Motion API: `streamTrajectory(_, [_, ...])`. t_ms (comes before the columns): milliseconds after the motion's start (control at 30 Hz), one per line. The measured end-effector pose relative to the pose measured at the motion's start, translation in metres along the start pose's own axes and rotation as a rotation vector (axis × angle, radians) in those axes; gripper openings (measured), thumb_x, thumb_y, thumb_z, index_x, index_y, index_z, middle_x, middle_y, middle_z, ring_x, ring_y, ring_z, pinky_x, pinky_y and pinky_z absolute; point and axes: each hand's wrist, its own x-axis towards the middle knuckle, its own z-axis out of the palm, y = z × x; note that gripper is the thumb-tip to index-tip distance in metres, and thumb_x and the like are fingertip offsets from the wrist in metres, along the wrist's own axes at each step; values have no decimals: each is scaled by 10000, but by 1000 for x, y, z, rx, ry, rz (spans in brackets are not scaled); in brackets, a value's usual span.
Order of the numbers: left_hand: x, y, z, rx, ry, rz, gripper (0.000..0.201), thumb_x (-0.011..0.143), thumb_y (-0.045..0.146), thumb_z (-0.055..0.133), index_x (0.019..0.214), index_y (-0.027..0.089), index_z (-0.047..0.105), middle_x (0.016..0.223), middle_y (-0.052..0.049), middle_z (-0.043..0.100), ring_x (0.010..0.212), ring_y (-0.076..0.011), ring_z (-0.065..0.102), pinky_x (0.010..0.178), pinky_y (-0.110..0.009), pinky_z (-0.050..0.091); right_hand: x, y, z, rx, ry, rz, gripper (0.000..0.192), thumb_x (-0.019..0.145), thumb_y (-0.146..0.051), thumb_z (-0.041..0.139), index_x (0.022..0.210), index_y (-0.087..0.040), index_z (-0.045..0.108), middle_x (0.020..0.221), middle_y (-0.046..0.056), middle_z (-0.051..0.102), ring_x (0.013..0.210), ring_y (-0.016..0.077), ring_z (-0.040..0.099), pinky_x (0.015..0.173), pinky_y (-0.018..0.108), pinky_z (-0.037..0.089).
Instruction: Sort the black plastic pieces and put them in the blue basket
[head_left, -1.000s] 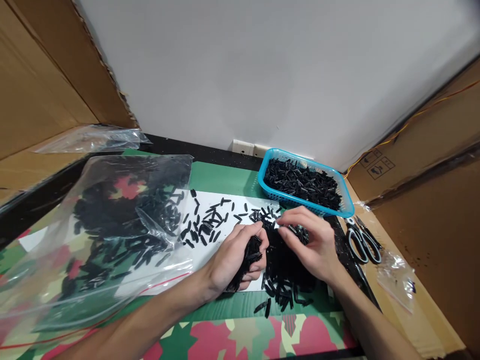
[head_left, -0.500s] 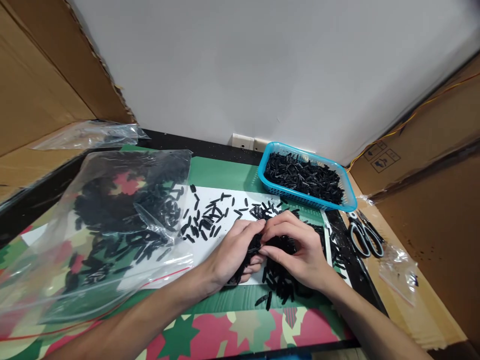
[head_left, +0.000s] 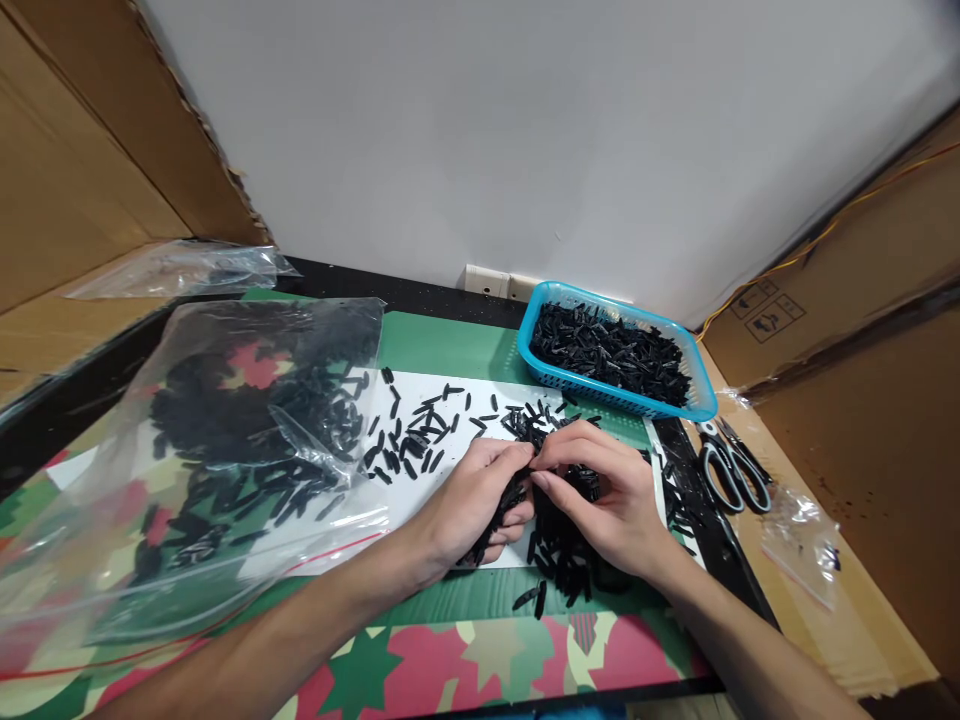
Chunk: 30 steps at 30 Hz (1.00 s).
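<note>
A bunch of small, slim black pieces (head_left: 491, 530) fills my left hand (head_left: 471, 503), whose fingers are curled round it. Thumb and forefinger pinched, my right hand (head_left: 611, 490) meets the left thumb tip; it seems to have the end of a black piece, though the fingers hide most of it. Directly beneath the right hand lies a dense heap of similar black pieces (head_left: 559, 565). More loose pieces (head_left: 420, 435) are scattered over a white sheet (head_left: 442, 505) to the left. I cannot make out what the pieces are made of.
A blue plastic basket (head_left: 709, 390) full of black pieces stands behind my right hand. On the left lies a large clear zip bag (head_left: 315, 535), with black pieces showing through it. Scissors (head_left: 731, 470) and a small plastic bag (head_left: 799, 550) are at right. Cardboard walls (head_left: 847, 400) flank the table.
My hands stay together with the bunch in the left. The right fingertips have shifted slightly along the left thumb. The whole view has moved very little.
</note>
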Motion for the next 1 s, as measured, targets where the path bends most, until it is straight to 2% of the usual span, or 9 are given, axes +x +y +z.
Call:
streamTrajectory(300, [-2,2,-3,-47,-9,-42,376,979,587,565,852,246,468,529,90,423,398,-60,255,305,-110,203,-4,-1,-1,43,23,26,116,969,-118,693,1001,-215,750,931,50,772,822,178,721,713,298,589])
streamTrajectory(467, [-3,6,-4,-109,-39,-54,420,949,602,600,798,243,443,527,85,412,399,-63,258,295,-119,217,-7,2,-2,198,79,150,104,989,-155,699,1025,-229,763,991,50,783,704,139,723,633,266,600])
streamTrajectory(633, [-6,8,-4,-131,-121,-52,423,944,588,605,765,232,462,516,82,394,390,-63,247,284,-127,234,-7,6,0,358,108,227,62,975,-182,735,1006,-227,764,1004,55,790,691,142,748,579,247,602])
streamTrajectory(767, [-6,8,-4,-162,-141,-10,373,960,514,584,749,226,475,505,79,392,384,-64,240,279,-131,241,-5,6,1,321,88,219,57,971,-194,739,1002,-222,778,1017,64,795,715,145,748,595,250,612])
streamTrajectory(1000, [-5,7,-3,-69,-61,109,436,968,546,610,727,216,457,492,80,419,370,-49,248,291,-121,223,-1,7,-2,241,75,248,78,983,-243,722,1025,-222,784,1031,58,772,713,135,715,625,260,597])
